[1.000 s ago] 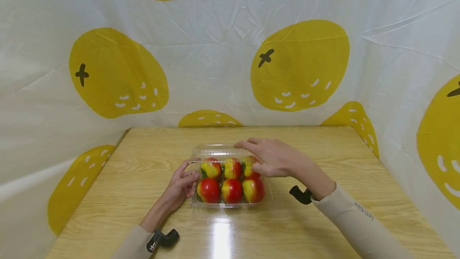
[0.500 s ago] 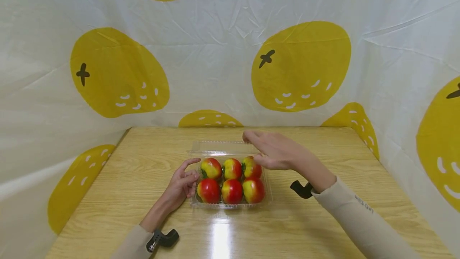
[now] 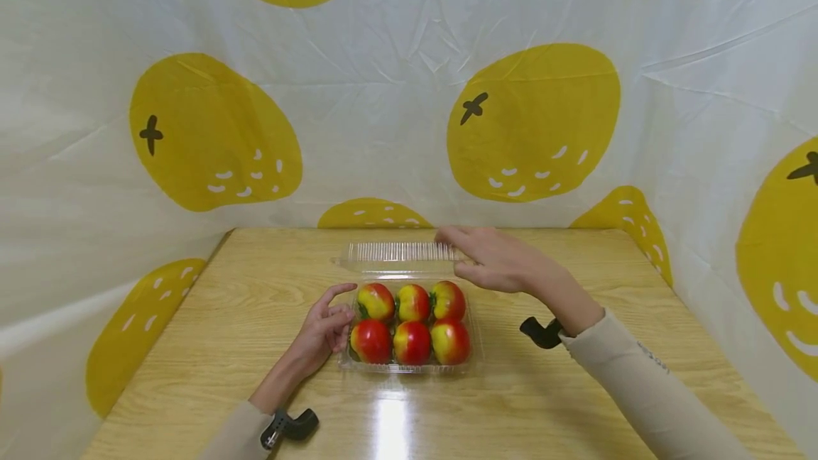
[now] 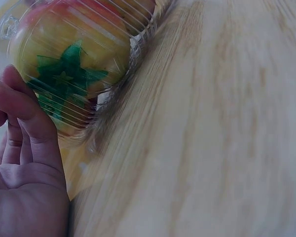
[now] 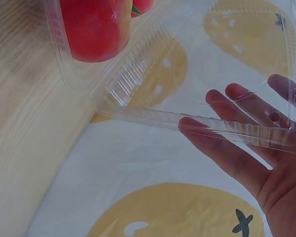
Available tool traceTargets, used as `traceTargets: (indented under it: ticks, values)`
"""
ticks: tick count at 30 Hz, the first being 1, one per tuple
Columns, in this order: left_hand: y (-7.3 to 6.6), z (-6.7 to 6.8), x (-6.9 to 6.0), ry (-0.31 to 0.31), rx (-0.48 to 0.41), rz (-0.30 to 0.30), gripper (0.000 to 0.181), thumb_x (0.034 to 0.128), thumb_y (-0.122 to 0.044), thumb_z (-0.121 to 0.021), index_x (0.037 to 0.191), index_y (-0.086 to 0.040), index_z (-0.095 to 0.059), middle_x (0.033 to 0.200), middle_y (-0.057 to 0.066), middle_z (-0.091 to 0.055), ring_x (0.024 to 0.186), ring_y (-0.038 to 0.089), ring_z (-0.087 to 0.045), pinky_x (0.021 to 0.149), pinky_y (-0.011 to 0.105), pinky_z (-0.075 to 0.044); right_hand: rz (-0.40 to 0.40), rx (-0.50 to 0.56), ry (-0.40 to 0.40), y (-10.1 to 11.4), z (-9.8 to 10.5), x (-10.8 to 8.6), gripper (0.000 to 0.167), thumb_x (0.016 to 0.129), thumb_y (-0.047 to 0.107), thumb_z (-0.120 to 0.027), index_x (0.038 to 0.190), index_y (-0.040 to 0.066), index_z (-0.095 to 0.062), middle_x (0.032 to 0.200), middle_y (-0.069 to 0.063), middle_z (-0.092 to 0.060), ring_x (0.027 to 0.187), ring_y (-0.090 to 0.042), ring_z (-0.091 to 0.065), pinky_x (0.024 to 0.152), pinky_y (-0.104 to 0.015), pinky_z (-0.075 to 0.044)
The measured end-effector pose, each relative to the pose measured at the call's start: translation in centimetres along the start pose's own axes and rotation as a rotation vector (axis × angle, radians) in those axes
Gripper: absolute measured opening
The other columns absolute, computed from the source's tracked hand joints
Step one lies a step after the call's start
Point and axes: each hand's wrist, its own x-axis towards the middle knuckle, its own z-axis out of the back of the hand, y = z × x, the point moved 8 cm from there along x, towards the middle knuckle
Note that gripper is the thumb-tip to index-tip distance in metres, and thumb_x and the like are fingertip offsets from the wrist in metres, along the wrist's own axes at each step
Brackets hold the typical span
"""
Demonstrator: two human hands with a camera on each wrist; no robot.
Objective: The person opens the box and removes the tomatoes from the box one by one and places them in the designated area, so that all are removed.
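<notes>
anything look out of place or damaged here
Nothing stands out. The six red-and-yellow fruits sit in two rows of three inside the clear container, with no damage visible. Its lid is open, but the right hand is at it, so that hardly looks odd.

A screened-off workspace is shown: the wood-grain table (image 3: 275, 261) is enclosed on three sides by citrus-print sheeting (image 3: 377, 133).
</notes>
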Motion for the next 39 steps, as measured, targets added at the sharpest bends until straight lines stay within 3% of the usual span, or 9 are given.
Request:
traceTargets:
  ticks: [9, 18, 29, 35, 39]
  values:
    - [-0.1, 0.1, -0.2, 0.007, 0.003, -0.014, 0.052, 0.1051, -0.003, -0.049, 0.153, -0.007, -0.029, 0.074, -0.007, -0.062, 0.048, 0.004, -0.056, 0.043, 0.017, -0.041, -0.079, 0.103, -0.039, -1.1, 0.5, 0.3, 0.042, 0.095, 0.018, -0.052, 0.136, 0.013, -0.046, 0.136, -0.007, -0.061, 0.123, -0.027, -0.062, 0.106, -0.049, -0.051]
    - [0.0, 0.1, -0.3, 0.008, -0.004, -0.007, 0.051, 0.1051, -0.003, -0.05, 0.152, -0.009, -0.03, 0.074, -0.006, -0.062, 0.048, 0.004, -0.058, 0.043, 0.018, -0.043, -0.012, 0.143, -0.067, -1.5, 0.9, 0.7, 0.036, 0.099, 0.012, -0.049, 0.135, 0.011, -0.049, 0.135, -0.013, -0.063, 0.119, -0.028, -0.066, 0.103, -0.05, -0.053]
    - [0.1, 0.2, -0.4, 0.001, 0.012, -0.018, 0.052, 0.1044, -0.002, -0.051, 0.152, -0.007, -0.03, 0.078, -0.006, -0.068, 0.049, 0.005, -0.059, 0.042, 0.016, -0.043, -0.025, 0.182, -0.135, -3.2, 1.6, 0.9, 0.038, 0.107, 0.023, -0.055, 0.145, 0.019, -0.055, 0.138, -0.009, -0.065, 0.119, -0.028, -0.069, 0.096, -0.051, -0.057]
    - [0.0, 0.4, -0.3, -0.066, 0.014, -0.016, 0.055, 0.0998, 0.001, -0.057, 0.15, -0.003, -0.035, 0.081, -0.004, -0.067, 0.056, 0.006, -0.055, 0.05, 0.016, -0.043, -0.081, 0.335, -0.131, -4.5, 1.6, 1.0, 0.041, 0.108, 0.023, -0.054, 0.149, 0.019, -0.052, 0.138, -0.013, -0.063, 0.122, -0.032, -0.067, 0.084, -0.043, -0.063]
    - [0.0, 0.5, -0.2, -0.085, 0.007, -0.014, 0.053, 0.0996, 0.001, -0.058, 0.149, -0.005, -0.039, 0.081, -0.004, -0.065, 0.059, 0.007, -0.053, 0.053, 0.017, -0.044, -0.124, 0.469, -0.143, -5.5, 1.4, 1.1, 0.04, 0.108, 0.017, -0.051, 0.146, 0.009, -0.044, 0.142, -0.019, -0.058, 0.129, -0.039, -0.061, 0.086, -0.048, -0.063]
